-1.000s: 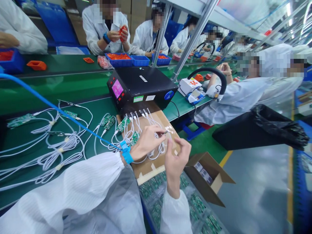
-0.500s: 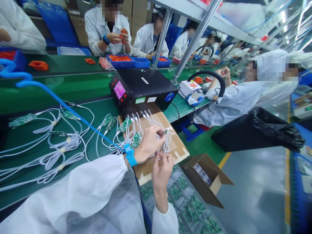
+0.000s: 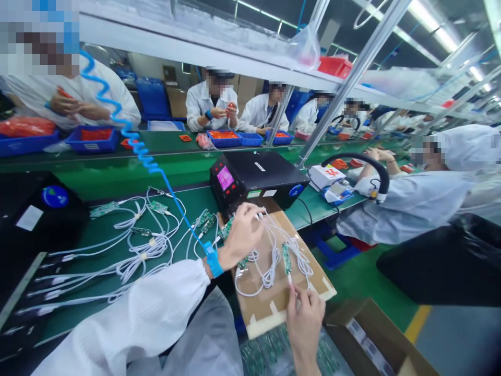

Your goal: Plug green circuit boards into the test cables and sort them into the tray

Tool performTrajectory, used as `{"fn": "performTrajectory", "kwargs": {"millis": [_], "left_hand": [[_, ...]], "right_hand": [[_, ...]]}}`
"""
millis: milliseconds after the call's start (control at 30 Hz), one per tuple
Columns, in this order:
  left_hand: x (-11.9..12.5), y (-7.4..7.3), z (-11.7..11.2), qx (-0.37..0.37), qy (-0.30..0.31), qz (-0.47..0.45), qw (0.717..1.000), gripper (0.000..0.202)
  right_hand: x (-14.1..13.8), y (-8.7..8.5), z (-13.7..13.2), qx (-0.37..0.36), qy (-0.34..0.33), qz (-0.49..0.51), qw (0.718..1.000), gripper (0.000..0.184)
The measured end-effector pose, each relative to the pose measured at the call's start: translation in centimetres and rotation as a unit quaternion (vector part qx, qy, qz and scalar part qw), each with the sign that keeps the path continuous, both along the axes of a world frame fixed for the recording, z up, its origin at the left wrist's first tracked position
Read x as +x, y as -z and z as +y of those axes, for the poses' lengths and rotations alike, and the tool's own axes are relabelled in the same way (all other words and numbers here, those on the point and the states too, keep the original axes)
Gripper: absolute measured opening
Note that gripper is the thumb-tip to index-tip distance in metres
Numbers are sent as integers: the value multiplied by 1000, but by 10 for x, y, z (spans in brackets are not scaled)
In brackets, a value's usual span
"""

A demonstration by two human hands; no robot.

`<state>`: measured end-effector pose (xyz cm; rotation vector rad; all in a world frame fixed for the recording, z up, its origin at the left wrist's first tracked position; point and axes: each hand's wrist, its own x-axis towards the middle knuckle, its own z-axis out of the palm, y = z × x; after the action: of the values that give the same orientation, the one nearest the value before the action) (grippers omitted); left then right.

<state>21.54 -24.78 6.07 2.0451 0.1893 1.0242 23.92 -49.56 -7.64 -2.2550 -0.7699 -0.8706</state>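
Observation:
My right hand (image 3: 306, 313) pinches the white plug of a USB cable (image 3: 289, 281) at the lower end of a narrow green circuit board (image 3: 287, 258). That board lies over the brown cardboard sheet (image 3: 266, 310). My left hand (image 3: 243, 232), with a blue wrist strap (image 3: 212, 259), reaches over the cable ends at the front of a black test box (image 3: 258, 175). Its fingers are stretched out and slightly blurred; I see nothing held in them. Looped white cables (image 3: 270, 274) lie between my hands. Another green board (image 3: 242, 263) is partly hidden under my left wrist.
More boards and bundled white cables (image 3: 143, 256) spread over the green bench at left, beside a second black box (image 3: 43, 203). Bagged boards (image 3: 266, 350) lie below the cardboard. An open carton (image 3: 364, 334) and black bin (image 3: 438, 266) stand at right. Co-workers sit opposite and at right.
My left hand has left the small board and moved up to the cable ends by the box. My right hand has shifted to the cable plug. The camera view has turned.

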Motion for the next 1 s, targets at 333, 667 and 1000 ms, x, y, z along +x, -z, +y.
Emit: {"fn": "performTrajectory", "kwargs": {"millis": [333, 667, 1000], "left_hand": [[16, 2, 90, 90, -92, 82, 988, 47], [19, 14, 101, 34, -76, 41, 996, 40], [-18, -2, 102, 140, -87, -1, 986, 36]], "right_hand": [[8, 19, -10, -46, 16, -80, 996, 50], [-36, -11, 26, 129, 95, -115, 980, 21], [-168, -125, 212, 128, -330, -145, 924, 22]]}}
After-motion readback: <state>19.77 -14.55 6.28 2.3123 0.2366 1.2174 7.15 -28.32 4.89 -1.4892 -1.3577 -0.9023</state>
